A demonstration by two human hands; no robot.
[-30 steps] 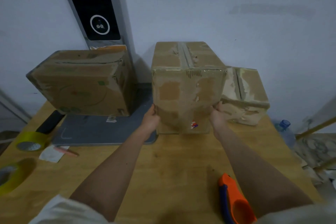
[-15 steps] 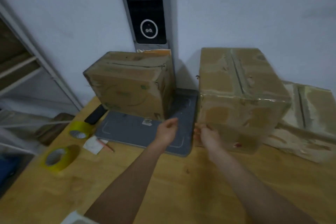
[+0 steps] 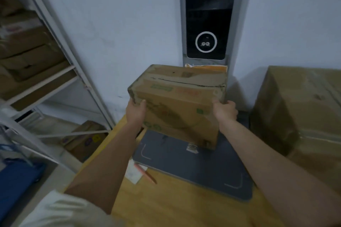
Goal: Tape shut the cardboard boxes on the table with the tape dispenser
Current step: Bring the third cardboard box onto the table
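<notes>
A worn cardboard box (image 3: 178, 105) with green and red printing and a dark unsealed seam along its top was tilted, its lower right corner resting on a flat grey mat (image 3: 193, 166) on the wooden desk (image 3: 166, 206). The left hand (image 3: 136, 111) gripped its left end, fingers curled round the corner; the right hand (image 3: 225, 110) clasped the right end, fingers wrapped over the edge. A second, glossy taped box (image 3: 299, 108) stood to the right. A paper slip (image 3: 133, 174) and an orange pen (image 3: 145, 173) lay beside the mat. A metal shelf (image 3: 60, 72) holding cartons stood to the left.
</notes>
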